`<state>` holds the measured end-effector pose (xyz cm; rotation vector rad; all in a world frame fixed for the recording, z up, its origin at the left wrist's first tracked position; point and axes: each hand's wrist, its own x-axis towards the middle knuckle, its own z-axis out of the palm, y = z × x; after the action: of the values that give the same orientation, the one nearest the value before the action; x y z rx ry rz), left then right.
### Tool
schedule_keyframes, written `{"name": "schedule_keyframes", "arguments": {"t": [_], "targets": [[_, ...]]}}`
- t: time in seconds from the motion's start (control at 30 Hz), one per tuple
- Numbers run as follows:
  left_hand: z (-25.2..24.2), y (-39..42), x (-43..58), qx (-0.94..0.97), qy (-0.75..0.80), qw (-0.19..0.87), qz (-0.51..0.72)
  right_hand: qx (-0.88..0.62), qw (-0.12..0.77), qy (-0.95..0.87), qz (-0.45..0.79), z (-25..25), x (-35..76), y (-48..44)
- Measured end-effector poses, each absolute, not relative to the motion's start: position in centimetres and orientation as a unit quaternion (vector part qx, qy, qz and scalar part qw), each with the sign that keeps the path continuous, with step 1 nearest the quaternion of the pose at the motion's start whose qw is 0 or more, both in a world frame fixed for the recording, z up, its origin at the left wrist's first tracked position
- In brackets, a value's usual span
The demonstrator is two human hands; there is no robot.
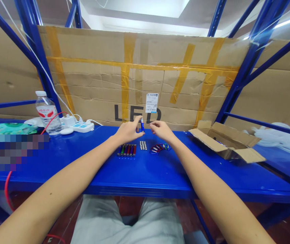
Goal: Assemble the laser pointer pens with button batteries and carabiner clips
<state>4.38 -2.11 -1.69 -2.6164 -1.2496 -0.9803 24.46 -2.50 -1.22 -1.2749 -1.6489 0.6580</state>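
Flashlight, blue, upright, in fingertip pinch of left hand; right hand just beside it, fingers curled, hold unclear.

We read "LED" in large black capitals on the brown taped cardboard sheet standing behind the blue counter. A white printed sticker with a barcode sits over the top of the D; its lines are too small for us to read. The clear plastic water bottle carries a red-and-white label, its characters illegible. Any marking on the small blue metal cylinder in our left hand's grip is too small to tell.
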Motion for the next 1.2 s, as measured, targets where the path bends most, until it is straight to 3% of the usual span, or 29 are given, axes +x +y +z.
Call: {"name": "schedule_keyframes", "arguments": {"t": [0.07,0.2,0.43,0.67,0.83,0.97,1.07,1.2], "targets": [[-1.5,-1.4,3.5,-0.838,-0.426,0.058,-0.335,-0.523,0.351,-0.745,0.218,-0.5,25.7,-2.9],[-1.7,-0.3,2.2,-0.824,-0.452,0.069,-0.335,-0.475,0.115,-0.838,0.243,0.3,27.1,-4.2],[-2.2,0.4,1.5,-0.820,-0.487,0.068,-0.293,-0.503,-0.003,-0.839,0.206,-0.2,24.9,-5.5],[-2.3,0.8,1.3,-0.810,-0.517,0.078,-0.267,-0.502,-0.032,-0.849,0.163,-0.7,23.2,-6.6],[-2.5,0.8,1.3,-0.809,-0.504,0.069,-0.293,-0.481,0.016,-0.862,0.161,-0.3,23.2,-6.9],[-2.7,1.0,1.6,-0.806,-0.481,0.004,-0.345,-0.493,0.167,-0.819,0.242,-0.1,23.9,-5.8],[-2.7,0.9,2.3,-0.772,-0.457,-0.168,-0.408,-0.514,0.309,-0.714,0.363,-0.8,23.9,-4.2],[-2.2,0.6,3.1,-0.646,-0.402,-0.453,-0.465,-0.530,0.478,-0.584,0.387,-1.8,23.5,-2.6]]}}
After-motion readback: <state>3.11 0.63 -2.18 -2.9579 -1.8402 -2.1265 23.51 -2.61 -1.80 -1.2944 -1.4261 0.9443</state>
